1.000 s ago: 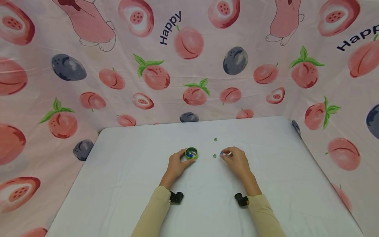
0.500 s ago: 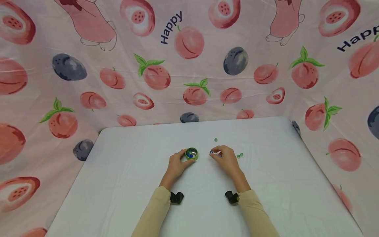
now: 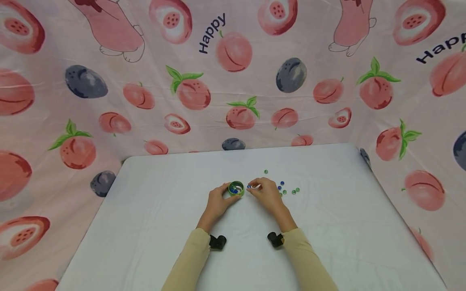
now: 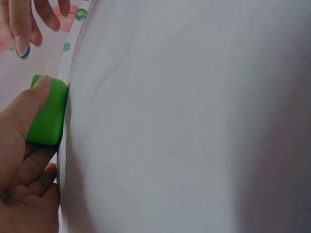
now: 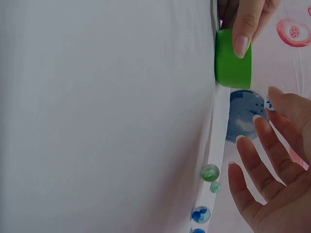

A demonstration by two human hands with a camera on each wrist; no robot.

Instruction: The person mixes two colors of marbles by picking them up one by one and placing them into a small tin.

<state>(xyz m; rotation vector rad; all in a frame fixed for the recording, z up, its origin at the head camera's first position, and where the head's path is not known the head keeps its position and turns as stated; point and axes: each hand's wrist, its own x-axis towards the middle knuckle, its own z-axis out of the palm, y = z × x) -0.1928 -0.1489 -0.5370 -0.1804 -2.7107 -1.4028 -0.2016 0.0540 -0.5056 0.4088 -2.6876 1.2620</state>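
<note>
My left hand [image 3: 217, 203] grips a small round green tin [image 3: 231, 194] from its left side, thumb at the front. Blue marbles and something green show inside the tin in the head view. Just right of the tin, my right hand [image 3: 267, 195] pinches a blue marble [image 3: 249, 186] between thumb and forefinger. The right wrist view shows this blue-and-white marble [image 5: 269, 103] at the fingertips, apart from the tin [image 5: 233, 65], with the other fingers spread loosely.
Right of my right hand lie several marbles on the white table [image 3: 174, 242], blue [image 3: 282, 183] and green [image 3: 297, 190]. One green marble [image 3: 266, 171] sits farther back. A fruit-printed cloth [image 3: 204, 121] hangs behind the table and along its sides.
My right hand has moved left toward the tin with the blue marble, uncovering several marbles on the table. My left hand and the tin have stayed in place.
</note>
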